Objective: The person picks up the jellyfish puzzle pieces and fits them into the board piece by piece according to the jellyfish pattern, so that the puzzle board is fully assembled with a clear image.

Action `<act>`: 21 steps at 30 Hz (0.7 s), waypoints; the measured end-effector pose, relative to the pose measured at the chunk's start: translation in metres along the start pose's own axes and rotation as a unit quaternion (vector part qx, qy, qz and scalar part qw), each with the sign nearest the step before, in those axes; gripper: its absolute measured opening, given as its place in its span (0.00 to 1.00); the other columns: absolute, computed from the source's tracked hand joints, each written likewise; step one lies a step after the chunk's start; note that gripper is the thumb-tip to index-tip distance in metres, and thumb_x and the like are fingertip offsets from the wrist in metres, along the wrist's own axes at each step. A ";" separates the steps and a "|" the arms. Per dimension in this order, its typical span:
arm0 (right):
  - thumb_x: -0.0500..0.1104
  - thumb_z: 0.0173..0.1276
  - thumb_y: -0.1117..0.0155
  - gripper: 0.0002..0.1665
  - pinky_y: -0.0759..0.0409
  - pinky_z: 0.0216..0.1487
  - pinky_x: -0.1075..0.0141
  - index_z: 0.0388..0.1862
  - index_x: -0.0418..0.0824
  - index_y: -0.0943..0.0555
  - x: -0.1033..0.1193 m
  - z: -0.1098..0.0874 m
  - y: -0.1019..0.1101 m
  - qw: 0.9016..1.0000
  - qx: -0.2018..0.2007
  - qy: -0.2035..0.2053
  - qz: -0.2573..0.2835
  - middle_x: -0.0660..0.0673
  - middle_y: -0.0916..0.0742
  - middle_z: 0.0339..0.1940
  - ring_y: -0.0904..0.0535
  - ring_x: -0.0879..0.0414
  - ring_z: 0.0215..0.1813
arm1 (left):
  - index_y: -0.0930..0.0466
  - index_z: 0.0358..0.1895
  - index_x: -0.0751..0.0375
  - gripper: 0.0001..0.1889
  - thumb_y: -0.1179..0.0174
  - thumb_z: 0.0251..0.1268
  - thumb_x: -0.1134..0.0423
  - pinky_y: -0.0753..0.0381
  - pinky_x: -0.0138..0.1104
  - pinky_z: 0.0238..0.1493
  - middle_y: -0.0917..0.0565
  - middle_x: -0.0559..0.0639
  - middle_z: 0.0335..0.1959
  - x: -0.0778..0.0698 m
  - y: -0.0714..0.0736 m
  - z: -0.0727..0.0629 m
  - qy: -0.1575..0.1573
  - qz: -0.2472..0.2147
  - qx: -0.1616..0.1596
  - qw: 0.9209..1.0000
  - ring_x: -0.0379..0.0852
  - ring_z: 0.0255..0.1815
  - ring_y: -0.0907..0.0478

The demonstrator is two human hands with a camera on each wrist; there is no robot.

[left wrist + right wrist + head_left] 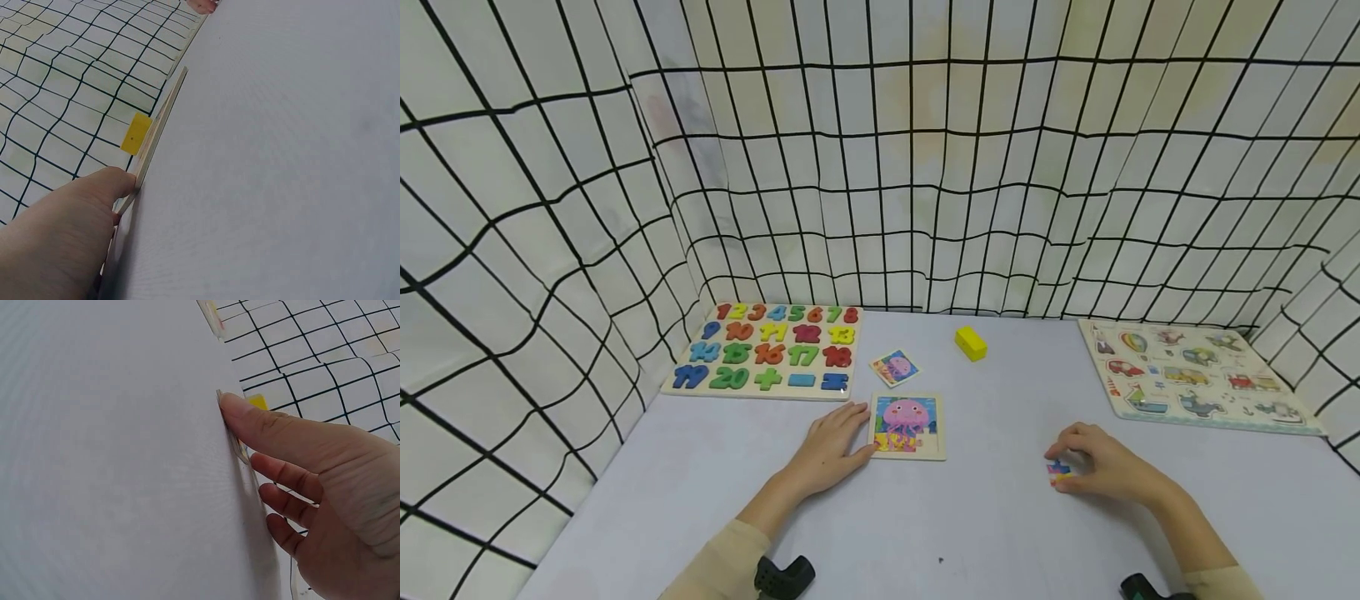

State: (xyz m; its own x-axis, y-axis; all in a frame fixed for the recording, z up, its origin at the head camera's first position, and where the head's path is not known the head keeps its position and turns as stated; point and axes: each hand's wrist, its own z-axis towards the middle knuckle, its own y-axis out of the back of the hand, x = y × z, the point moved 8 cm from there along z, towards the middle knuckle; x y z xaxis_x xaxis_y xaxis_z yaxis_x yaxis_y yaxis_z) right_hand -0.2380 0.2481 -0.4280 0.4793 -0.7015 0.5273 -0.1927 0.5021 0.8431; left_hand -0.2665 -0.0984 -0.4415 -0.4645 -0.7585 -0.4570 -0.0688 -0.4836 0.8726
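A small square jigsaw puzzle [907, 415] in a pale wooden frame shows a pink jellyfish, with a bare gap at its lower right. My left hand [829, 447] rests along the puzzle's left side, fingers fairly straight, with the thumb touching its lower left corner. The left wrist view shows that thumb [112, 182] against the board's edge. Farther right, my right hand [1101, 464] pinches a small puzzle piece [1058, 471], coloured blue, pink and yellow, between thumb and fingers. From the right wrist, the piece is seen nearly edge-on, mostly covered by the thumb [244, 415].
Just behind the puzzle lies a small jellyfish picture card [895, 367]. A yellow block [972, 343] is farther back. The number board [767, 350] is at back left, the vehicle picture board [1198, 379] at back right. Black netting [951, 192] surrounds the white table [1000, 533].
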 end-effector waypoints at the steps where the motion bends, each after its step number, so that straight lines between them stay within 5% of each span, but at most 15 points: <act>1: 0.58 0.51 0.31 0.16 0.30 0.48 0.60 0.38 0.56 0.20 0.001 0.000 0.000 1.000 -0.002 0.003 0.005 0.59 0.24 0.41 0.32 0.60 0.47 | 0.35 0.64 0.62 0.29 0.45 0.63 0.51 0.47 0.50 0.64 0.36 0.54 0.67 0.000 0.000 0.000 0.000 0.000 0.000 1.000 0.52 0.70 0.47; 21: 0.53 0.53 0.30 0.14 0.32 0.45 0.65 0.34 0.52 0.23 0.008 0.000 0.001 0.999 0.005 0.011 0.036 0.58 0.22 0.37 0.32 0.61 0.43 | 0.34 0.64 0.62 0.29 0.45 0.63 0.51 0.47 0.51 0.64 0.36 0.54 0.66 0.001 -0.002 0.001 0.002 0.002 0.001 1.000 0.52 0.69 0.47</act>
State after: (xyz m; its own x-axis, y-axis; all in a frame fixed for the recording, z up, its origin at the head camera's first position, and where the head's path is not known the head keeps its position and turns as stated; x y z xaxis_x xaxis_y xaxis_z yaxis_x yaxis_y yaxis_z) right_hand -0.2343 0.2426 -0.4233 0.4829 -0.6529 0.5836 -0.2360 0.5447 0.8047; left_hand -0.2678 -0.0984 -0.4433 -0.4614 -0.7626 -0.4534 -0.0677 -0.4793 0.8750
